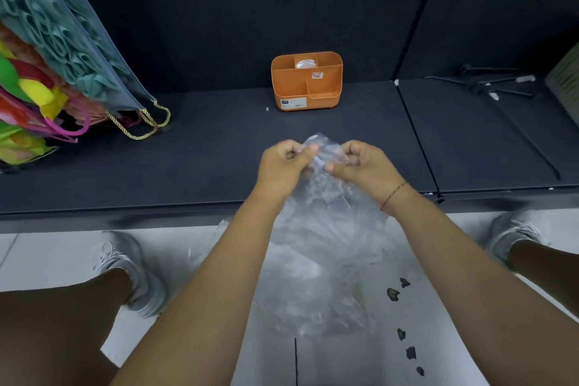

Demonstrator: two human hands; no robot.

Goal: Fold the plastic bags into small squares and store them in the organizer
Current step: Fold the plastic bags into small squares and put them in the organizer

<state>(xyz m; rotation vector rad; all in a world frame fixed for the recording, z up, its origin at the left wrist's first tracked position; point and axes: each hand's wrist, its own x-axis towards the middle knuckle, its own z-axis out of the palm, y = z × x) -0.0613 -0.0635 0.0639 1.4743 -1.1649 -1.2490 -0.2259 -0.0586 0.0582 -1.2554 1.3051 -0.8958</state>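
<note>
A clear, crumpled plastic bag (326, 229) hangs from both hands over the front edge of a dark shelf (200, 166). My left hand (283, 163) pinches its top edge on the left. My right hand (363, 163) pinches the same edge on the right, close beside the left. The bag's lower part drapes down between my forearms toward the floor. An orange organizer (306, 81) with several compartments stands at the back of the shelf, beyond my hands. A folded clear bag (304, 64) shows in its rear middle compartment.
Colourful bags in a grey hanging bag (62, 50) with gold rope handles (147, 124) fill the shelf's left side. Dark metal hooks (488, 84) lie at the back right. Below are a white tiled floor (47, 257), my grey shoes and dark floor chips (401, 291).
</note>
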